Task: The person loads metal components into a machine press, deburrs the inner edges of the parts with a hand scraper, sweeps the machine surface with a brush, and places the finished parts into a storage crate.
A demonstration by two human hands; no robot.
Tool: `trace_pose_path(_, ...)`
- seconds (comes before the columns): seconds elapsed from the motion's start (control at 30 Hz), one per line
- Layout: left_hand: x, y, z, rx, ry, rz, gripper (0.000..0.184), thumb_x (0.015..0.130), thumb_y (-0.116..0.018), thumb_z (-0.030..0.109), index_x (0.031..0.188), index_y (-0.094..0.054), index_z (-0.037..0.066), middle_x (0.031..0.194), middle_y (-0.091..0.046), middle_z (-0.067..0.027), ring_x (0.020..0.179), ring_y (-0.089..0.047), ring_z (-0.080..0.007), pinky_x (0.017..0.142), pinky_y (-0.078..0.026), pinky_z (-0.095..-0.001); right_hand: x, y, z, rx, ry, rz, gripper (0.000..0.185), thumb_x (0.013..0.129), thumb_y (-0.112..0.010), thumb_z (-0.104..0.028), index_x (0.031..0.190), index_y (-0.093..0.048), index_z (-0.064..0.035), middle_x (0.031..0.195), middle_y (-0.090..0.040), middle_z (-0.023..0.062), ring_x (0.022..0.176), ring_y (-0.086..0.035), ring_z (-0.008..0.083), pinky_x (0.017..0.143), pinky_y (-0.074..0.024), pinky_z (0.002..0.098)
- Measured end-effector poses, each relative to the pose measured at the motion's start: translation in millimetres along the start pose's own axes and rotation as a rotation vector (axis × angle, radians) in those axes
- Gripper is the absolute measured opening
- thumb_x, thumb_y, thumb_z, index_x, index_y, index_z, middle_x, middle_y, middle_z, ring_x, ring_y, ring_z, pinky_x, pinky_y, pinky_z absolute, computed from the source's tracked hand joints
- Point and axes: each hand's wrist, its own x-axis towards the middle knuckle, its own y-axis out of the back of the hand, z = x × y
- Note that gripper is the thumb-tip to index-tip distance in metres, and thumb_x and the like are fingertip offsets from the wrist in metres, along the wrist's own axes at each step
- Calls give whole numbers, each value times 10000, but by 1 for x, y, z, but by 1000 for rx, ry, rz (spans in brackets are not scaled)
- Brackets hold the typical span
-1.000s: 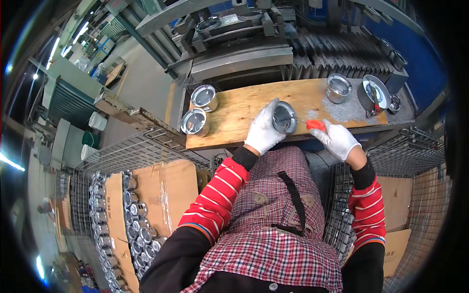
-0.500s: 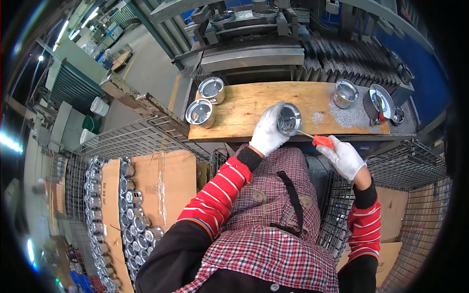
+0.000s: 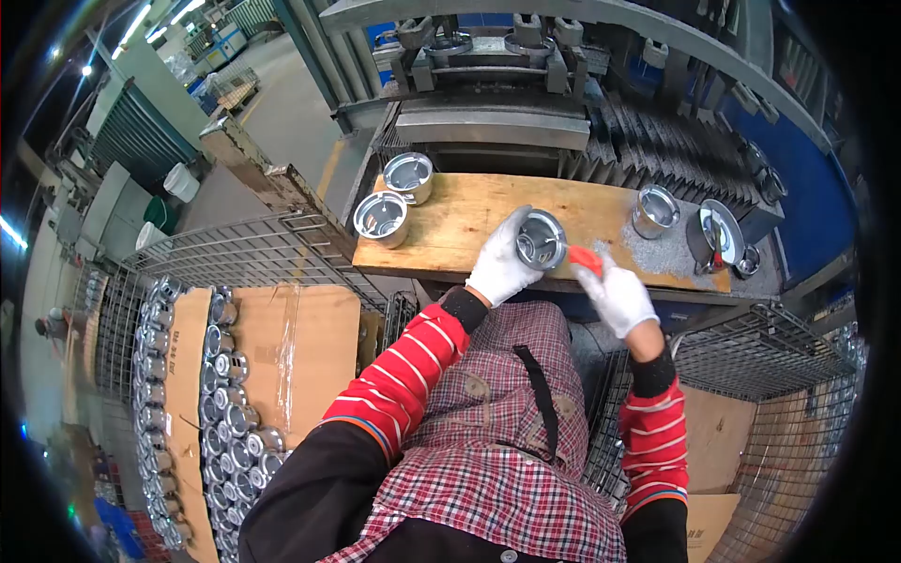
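Observation:
My left hand, in a white glove, is closed round the side of a shiny cylindrical metal housing. The housing is tilted so its open end and inner ribs face me, above the front of a wooden board. In my gloved right hand is a red-handled tool, gripped by its handle and pointing at the housing's right rim. The tool's thin metal shaft, seen earlier, can hardly be made out now, and whether its tip touches the metal I cannot tell.
Two similar housings stand at the board's left end, another at its right among metal shavings. A round pan holds tools. Behind is a machine. Wire cages flank me; the left holds many housings and cardboard.
My right hand has moved left and up, bringing the red handle close to the housing's rim. The housing has turned slightly in my left hand. The whole view has shifted a little.

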Motion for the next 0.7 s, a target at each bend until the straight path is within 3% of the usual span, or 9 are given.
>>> trace_pose_path(0.07,-1,4,-2,-50,61,1,1018,645,-945,262,1473,-413,6,1310,-641,-207,1238,-641,-329,1042,-525,-394,4,-2,-15,9,9,-15,620,996,-588,-521,1258,-599,41,948,-683,338,939,-660,507,784,-532,524)
trace_pose_path(0.17,-4,15,-14,-108,175,41,1096,618,-969,253,1502,-363,26,1329,-633,-192,1244,-640,-306,1048,-524,-385,-17,11,7,186,-39,21,515,987,-636,-436,1229,-622,19,827,-699,262,818,-716,416,735,-548,458)
trace_pose_path(0.3,-2,24,-20,-144,269,137,1178,609,-973,246,1548,-304,6,1449,-528,-214,1330,-564,-316,1121,-464,-385,-96,34,52,659,-181,191,336,989,-670,-222,1256,-643,-19,862,-665,29,753,-632,106,682,-533,296)
trace_pose_path(0.37,-8,22,-19,-359,212,113,1366,584,-998,258,1600,-131,-27,1506,-450,-226,1395,-488,-318,1163,-419,-395,-135,20,98,785,-179,471,347,1003,-655,-183,1302,-618,-11,1026,-677,26,865,-650,123,767,-546,295)
trace_pose_path(0.43,-21,23,4,-8,-53,202,1331,599,-991,190,1601,-139,-12,1510,-441,-230,1372,-510,-341,1193,-385,-449,-178,22,117,709,-304,730,357,1022,-637,-210,1296,-602,15,1147,-674,57,1082,-626,157,1014,-470,342)
trace_pose_path(0.5,-10,20,69,189,-382,252,1104,664,-941,120,1563,-312,-6,1410,-546,-234,1297,-574,-380,1155,-423,-479,-198,27,150,607,-193,826,379,1018,-651,-244,1291,-607,16,1183,-675,69,1161,-610,184,1065,-437,369)
trace_pose_path(0.6,54,-65,101,82,-246,-76,705,801,-827,262,1392,-551,-7,1251,-667,-233,1203,-617,-397,1025,-492,-461,-170,46,127,921,-226,757,403,1031,-641,-284,1334,-575,-25,1162,-692,88,1062,-685,207,831,-577,337)
trace_pose_path(0.63,77,-106,93,121,-287,-48,650,830,-783,350,1356,-581,28,1250,-675,-235,1168,-640,-403,990,-514,-461,-155,49,116,1028,-184,723,412,1033,-642,-297,1346,-565,-40,1147,-699,90,1044,-704,217,776,-603,335)
trace_pose_path(0.7,116,-150,87,247,-102,-347,620,855,-720,467,1345,-601,106,1187,-708,-209,1078,-678,-396,917,-537,-482,-133,43,103,1097,-157,763,429,1027,-661,-311,1359,-560,-58,1146,-705,83,1016,-723,220,759,-623,327)
